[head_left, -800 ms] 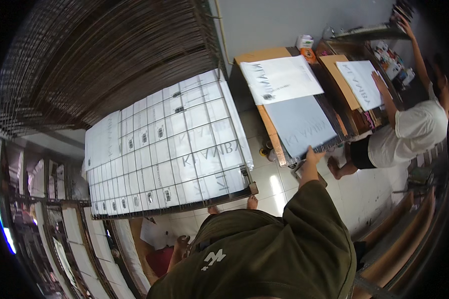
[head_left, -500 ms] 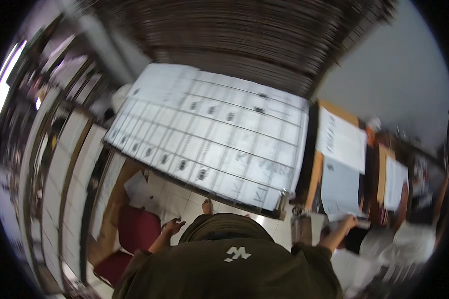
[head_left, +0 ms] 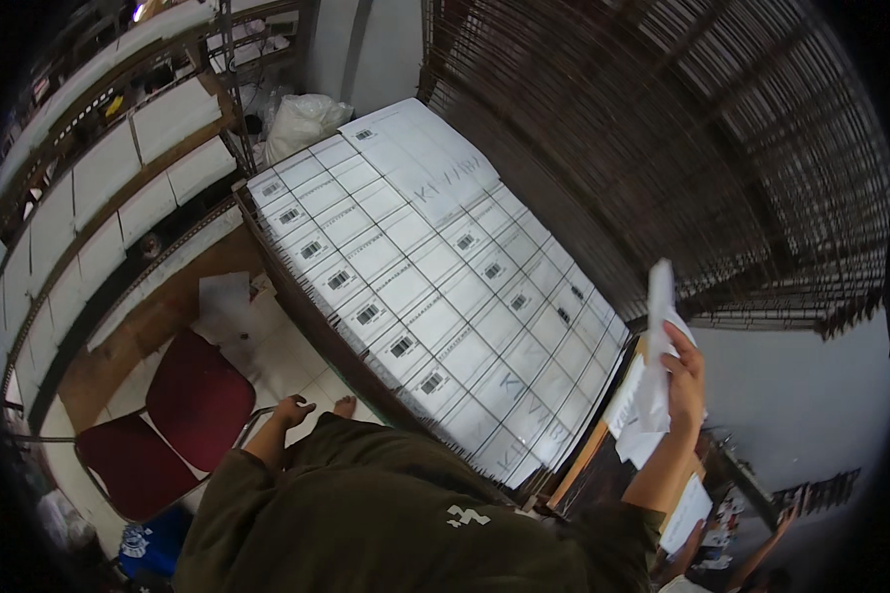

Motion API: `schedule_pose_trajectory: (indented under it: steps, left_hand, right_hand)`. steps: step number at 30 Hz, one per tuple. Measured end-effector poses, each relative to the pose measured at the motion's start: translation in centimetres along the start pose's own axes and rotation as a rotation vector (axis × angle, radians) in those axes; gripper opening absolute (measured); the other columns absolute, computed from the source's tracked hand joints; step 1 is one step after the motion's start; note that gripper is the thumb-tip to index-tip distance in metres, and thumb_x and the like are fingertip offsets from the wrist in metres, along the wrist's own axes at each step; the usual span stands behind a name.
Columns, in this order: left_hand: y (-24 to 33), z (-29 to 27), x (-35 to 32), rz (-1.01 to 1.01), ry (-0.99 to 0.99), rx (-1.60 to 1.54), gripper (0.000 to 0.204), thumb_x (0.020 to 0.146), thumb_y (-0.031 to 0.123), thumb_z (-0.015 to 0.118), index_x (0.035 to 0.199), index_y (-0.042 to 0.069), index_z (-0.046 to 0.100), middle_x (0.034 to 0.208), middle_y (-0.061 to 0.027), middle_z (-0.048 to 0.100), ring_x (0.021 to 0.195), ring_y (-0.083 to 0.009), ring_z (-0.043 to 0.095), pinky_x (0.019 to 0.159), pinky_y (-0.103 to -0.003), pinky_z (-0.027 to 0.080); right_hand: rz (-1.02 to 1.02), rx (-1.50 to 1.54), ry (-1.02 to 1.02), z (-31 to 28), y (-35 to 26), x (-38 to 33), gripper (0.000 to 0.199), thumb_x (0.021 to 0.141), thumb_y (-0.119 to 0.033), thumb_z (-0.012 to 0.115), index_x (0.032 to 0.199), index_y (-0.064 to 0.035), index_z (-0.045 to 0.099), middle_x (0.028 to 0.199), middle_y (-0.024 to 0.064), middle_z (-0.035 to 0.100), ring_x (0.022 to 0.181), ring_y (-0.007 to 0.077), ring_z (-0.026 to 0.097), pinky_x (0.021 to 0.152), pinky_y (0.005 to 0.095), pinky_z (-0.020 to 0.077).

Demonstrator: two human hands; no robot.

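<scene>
My right hand (head_left: 684,381) is raised at the right, its fingers closed on a thin white sheet (head_left: 650,400) seen mostly edge-on. The sheet stands up above the fingers and hangs below them; whether it is one layer or several I cannot tell. Low beside my body, my left hand (head_left: 293,409) holds nothing, its fingers loosely bent and apart. It is nearest to the red chair (head_left: 200,400). In front of me lies a large table top (head_left: 405,252) covered with rows of white sheets, some bearing barcodes and handwriting.
A tall wire rack (head_left: 643,128) stands behind the table. Shelves with white-fronted compartments (head_left: 99,237) line the left side. A white bag (head_left: 307,124) sits at the table's far left corner. At lower right are another person's arms (head_left: 761,553).
My right hand has risen from the desk at the right, now with a white sheet in it. The view has swung left, bringing the chair and shelves further in. My left hand stays low.
</scene>
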State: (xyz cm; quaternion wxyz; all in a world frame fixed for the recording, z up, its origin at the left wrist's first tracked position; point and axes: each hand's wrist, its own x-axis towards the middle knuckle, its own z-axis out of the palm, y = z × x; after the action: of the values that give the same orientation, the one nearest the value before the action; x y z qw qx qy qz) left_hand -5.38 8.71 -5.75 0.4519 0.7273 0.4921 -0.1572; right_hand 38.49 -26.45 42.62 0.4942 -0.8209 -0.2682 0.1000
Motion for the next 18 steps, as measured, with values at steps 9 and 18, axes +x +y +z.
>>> schedule_pose_trajectory:
  steps: [9,18]
  left_hand:
    - [-6.5,-2.1,1.9,-0.131,0.033,-0.056,0.062,0.07,0.05,0.061,0.107,0.002,0.056,0.108,-0.0211,0.056,0.104,-0.0329,0.052,0.089,-0.038,0.041]
    - [-8.8,-3.4,2.0,-0.214,0.115,-0.176,0.059,0.07,0.049,0.062,0.105,0.002,0.058,0.102,-0.0216,0.059,0.101,-0.0328,0.054,0.088,-0.038,0.042]
  right_hand:
    - [-0.165,-0.037,-0.761,18.5,-18.3,11.2,0.065,0.059,0.011,0.041,0.122,-0.0025,0.049,0.107,0.0076,0.057,0.07,0.006,0.052,0.064,0.017,0.043]
    - [-0.356,0.242,-0.243,24.3,-16.6,22.1,0.063,0.06,0.009,0.039,0.123,0.0058,0.043,0.125,0.0161,0.045,0.111,0.0188,0.047,0.088,0.0234,0.0387]
